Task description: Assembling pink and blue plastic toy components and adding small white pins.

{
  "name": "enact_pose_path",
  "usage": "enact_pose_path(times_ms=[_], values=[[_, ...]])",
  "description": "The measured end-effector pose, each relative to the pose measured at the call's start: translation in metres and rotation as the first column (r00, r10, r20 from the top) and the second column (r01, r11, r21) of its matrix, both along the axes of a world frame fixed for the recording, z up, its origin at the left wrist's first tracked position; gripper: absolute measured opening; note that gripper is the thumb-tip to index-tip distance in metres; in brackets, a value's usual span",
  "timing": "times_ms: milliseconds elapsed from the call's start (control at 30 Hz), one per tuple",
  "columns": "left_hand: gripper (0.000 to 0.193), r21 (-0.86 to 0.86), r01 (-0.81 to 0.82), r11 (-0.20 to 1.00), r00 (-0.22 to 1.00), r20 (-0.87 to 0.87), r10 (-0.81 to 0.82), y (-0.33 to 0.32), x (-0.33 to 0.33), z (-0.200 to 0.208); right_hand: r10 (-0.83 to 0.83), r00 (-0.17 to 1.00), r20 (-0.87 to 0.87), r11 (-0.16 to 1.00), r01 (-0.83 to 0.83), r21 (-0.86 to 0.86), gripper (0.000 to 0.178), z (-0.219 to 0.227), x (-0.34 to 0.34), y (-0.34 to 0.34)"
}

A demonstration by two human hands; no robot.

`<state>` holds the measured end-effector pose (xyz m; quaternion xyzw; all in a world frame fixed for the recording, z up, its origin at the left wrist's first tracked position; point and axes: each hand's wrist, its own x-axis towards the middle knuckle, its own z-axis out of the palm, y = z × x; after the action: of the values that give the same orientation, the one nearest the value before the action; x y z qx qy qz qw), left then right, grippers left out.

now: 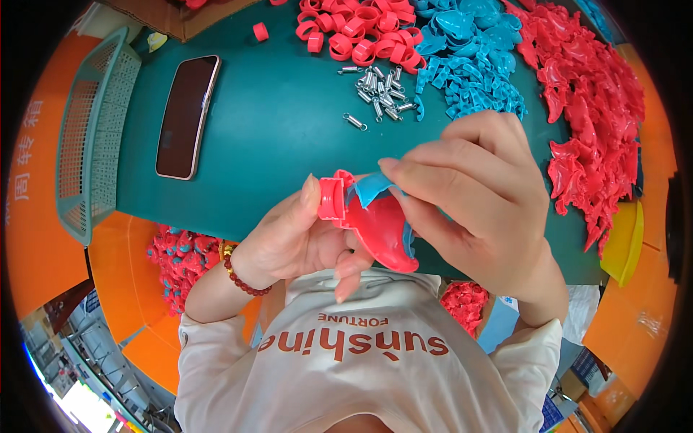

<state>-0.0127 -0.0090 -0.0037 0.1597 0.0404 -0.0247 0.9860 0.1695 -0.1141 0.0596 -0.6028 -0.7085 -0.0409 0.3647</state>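
Observation:
In front of my chest, above the green table's near edge, my left hand (285,234) holds a curved red plastic shell (382,229). A short red ring (331,199) sits at the shell's left end, with my left thumb against it. My right hand (480,191) pinches a small blue plastic piece (371,189) between thumb and fingertips, at the shell's upper side. More blue shows along the shell's lower right edge. Whether the blue piece is seated in the shell I cannot tell.
Beyond my hands lie metal springs (379,90), red rings (354,29), blue parts (473,68) and a heap of red shells (592,115). A phone (188,119) and green basket (108,133) are left. A yellow tray (625,238) is right. Red-and-blue pieces (186,263) fill an orange bin below.

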Motion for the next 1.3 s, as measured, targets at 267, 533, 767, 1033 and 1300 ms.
enact_pose_path(times_ms=[267,533,767,1033,1300], values=[[0.073,-0.132,-0.008,0.991,0.992,-0.126,-0.008,0.005,0.004,0.013,0.009,1.0,-0.027,0.997,-0.011,-0.082,0.027,0.003,0.001,0.002],[0.073,-0.213,0.03,0.977,0.995,-0.086,-0.049,0.006,0.007,0.011,0.065,0.976,-0.206,0.947,-0.125,-0.297,0.026,0.006,0.013,0.007],[0.063,-0.186,0.005,0.983,0.99,-0.14,-0.032,0.016,0.003,0.014,0.112,0.919,-0.378,0.924,-0.237,-0.301,0.032,-0.009,0.01,-0.002],[0.051,0.238,0.179,0.955,0.971,-0.201,-0.132,0.009,0.007,0.012,0.04,0.851,-0.523,0.891,-0.268,-0.367,0.025,-0.011,0.029,0.005],[0.057,0.26,-0.107,0.96,0.978,-0.144,0.148,0.012,0.007,0.011,-0.165,0.932,-0.324,0.939,0.047,-0.342,0.017,0.002,0.049,0.005]])
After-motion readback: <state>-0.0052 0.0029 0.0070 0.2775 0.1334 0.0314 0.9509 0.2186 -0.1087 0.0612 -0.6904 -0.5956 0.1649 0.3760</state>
